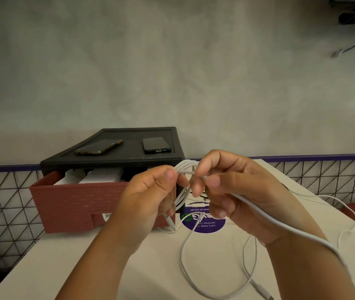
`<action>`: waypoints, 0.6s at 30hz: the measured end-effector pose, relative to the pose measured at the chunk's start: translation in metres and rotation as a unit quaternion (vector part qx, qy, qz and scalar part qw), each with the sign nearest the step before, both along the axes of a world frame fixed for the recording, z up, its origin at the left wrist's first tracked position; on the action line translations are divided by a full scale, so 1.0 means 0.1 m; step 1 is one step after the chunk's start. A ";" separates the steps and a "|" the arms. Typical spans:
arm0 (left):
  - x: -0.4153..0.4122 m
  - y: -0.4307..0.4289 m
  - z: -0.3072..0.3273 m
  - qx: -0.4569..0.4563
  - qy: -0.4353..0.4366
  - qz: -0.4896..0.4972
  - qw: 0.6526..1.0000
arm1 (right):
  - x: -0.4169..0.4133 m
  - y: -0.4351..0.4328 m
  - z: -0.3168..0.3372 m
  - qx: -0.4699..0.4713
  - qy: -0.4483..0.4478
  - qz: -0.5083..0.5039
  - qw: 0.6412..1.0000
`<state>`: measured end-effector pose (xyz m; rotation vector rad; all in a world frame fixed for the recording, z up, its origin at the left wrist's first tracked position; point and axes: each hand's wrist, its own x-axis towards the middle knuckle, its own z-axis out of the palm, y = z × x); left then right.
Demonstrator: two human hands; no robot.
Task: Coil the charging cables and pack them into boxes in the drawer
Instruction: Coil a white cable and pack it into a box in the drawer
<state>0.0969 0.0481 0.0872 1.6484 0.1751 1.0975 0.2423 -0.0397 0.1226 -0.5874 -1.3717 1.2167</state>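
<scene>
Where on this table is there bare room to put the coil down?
Bare: near-left table, bordered by the drawer front and the left forearm. Crowded: the cable sprawls in loose loops over the table's right half, beneath and beside the right hand.

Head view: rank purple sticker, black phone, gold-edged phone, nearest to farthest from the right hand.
1. Purple sticker, on the table just under the right hand.
2. Black phone, on the cabinet's right.
3. Gold-edged phone, on its left.

White charging cable [184, 166] part-coiled, loose tail trailing, red drawer [74, 202] open, white boxes [103, 177] inside.
</scene>
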 end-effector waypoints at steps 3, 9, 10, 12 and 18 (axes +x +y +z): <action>0.02 -0.05 0.04 -0.089 -0.053 -0.006 0.995 | 0.06 -0.01 -0.01 0.027 0.002 0.021 0.999; -0.12 0.10 0.10 -0.222 -0.157 -0.033 0.962 | 0.20 -0.13 0.05 0.091 -0.028 -0.035 0.995; -0.14 0.14 0.09 -0.228 -0.161 -0.037 0.960 | 0.21 -0.15 0.06 0.098 -0.077 -0.096 0.988; -0.16 0.20 0.05 -0.234 -0.156 -0.048 0.958 | 0.23 -0.14 0.08 0.100 -0.190 -0.240 0.947; -0.11 0.26 -0.04 -0.228 -0.096 -0.125 0.961 | 0.27 -0.02 0.03 0.068 -0.305 -0.490 0.814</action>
